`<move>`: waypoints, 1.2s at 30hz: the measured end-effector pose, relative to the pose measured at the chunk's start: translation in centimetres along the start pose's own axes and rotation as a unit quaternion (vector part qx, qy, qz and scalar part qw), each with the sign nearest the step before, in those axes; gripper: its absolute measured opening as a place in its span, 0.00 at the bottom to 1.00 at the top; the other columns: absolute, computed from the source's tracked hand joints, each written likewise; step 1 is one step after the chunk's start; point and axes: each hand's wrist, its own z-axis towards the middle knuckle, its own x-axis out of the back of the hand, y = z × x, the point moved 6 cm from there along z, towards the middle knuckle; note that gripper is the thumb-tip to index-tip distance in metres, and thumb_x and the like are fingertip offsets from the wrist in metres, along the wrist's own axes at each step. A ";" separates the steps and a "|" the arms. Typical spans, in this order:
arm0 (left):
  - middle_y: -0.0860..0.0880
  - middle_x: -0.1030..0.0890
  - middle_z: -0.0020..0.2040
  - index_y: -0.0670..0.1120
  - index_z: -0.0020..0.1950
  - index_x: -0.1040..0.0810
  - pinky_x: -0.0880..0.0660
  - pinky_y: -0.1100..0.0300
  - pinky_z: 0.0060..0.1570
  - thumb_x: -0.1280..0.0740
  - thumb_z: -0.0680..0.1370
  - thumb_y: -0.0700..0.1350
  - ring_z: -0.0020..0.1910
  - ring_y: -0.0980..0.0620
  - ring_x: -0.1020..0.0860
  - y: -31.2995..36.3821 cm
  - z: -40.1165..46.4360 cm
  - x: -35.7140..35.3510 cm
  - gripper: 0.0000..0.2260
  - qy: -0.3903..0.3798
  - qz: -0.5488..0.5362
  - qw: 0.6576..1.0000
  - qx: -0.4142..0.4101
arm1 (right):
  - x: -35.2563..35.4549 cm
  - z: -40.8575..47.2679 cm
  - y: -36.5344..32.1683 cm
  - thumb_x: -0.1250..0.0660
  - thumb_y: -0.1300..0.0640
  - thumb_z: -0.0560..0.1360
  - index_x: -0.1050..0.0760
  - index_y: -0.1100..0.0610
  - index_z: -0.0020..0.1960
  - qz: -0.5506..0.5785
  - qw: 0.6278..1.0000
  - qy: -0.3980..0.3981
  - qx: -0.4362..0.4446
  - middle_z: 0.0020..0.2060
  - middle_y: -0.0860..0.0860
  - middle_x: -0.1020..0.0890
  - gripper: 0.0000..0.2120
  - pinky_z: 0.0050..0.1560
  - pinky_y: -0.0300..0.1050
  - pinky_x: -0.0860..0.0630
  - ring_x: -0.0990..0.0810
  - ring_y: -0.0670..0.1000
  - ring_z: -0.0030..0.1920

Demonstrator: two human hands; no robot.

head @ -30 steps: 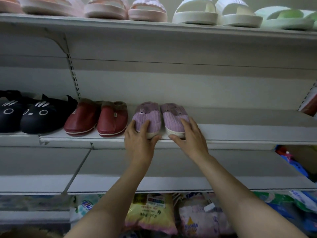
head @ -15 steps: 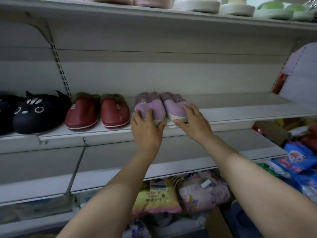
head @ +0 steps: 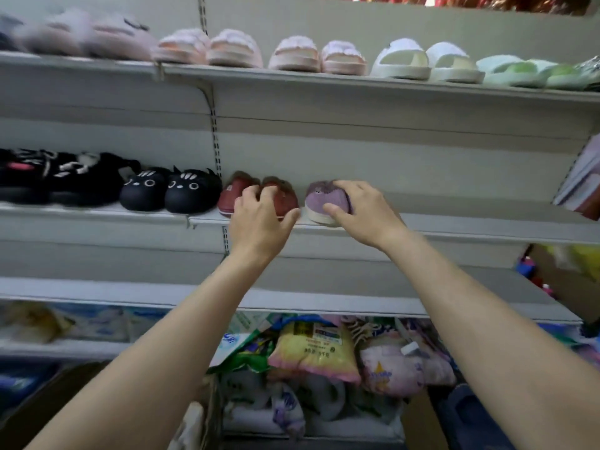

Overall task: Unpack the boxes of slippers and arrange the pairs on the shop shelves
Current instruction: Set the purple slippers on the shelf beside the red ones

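Note:
On the middle shelf (head: 454, 228) a purple knitted slipper (head: 319, 201) sits at the front edge. My right hand (head: 367, 212) grips it, fingers over the top and thumb on its toe, and hides its partner. To its left stands a pair of red slippers (head: 229, 198). My left hand (head: 259, 222) rests on their toes with the thumb spread out to the right. Both arms reach up from below.
Black cat-face slippers (head: 168, 190) and other black slippers fill the shelf's left part. The top shelf (head: 324, 81) holds several pink, white and green pairs. Bare white shelf runs right of the purple slipper. Below lie packaged goods (head: 311, 349). Books or packets (head: 581, 186) lean at far right.
My left hand left the purple slipper and moved left onto the red pair. My right hand closed over the purple slippers. The view swung up and to the left.

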 end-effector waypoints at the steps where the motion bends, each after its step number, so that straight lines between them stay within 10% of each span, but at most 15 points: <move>1: 0.40 0.30 0.70 0.46 0.72 0.28 0.33 0.48 0.66 0.32 0.77 0.59 0.67 0.39 0.32 -0.5 -1.0 1.6 0.27 0.008 0.011 1.000 -0.005 | 0.1 -0.8 -1.5 0.35 0.40 0.78 0.31 0.53 0.74 0.003 1.000 0.003 0.018 0.70 0.55 0.26 0.29 0.73 0.54 0.35 0.30 0.57 0.72; 21: 0.43 0.32 0.73 0.48 0.74 0.31 0.33 0.49 0.68 0.36 0.79 0.60 0.72 0.43 0.34 -25.6 -14.1 19.1 0.27 0.001 0.125 0.981 0.147 | -18.0 -7.1 -29.1 0.36 0.42 0.80 0.35 0.53 0.77 0.080 0.972 -0.143 0.168 0.73 0.53 0.30 0.29 0.72 0.54 0.33 0.32 0.56 0.73; 36: 0.39 0.27 0.67 0.45 0.72 0.30 0.30 0.49 0.61 0.32 0.78 0.58 0.65 0.39 0.28 -63.2 -27.4 2.3 0.27 -0.308 0.011 0.850 0.427 | -58.9 -16.7 -32.8 0.34 0.45 0.80 0.33 0.53 0.75 0.098 0.862 -0.487 -0.100 0.71 0.56 0.27 0.27 0.66 0.50 0.28 0.26 0.58 0.68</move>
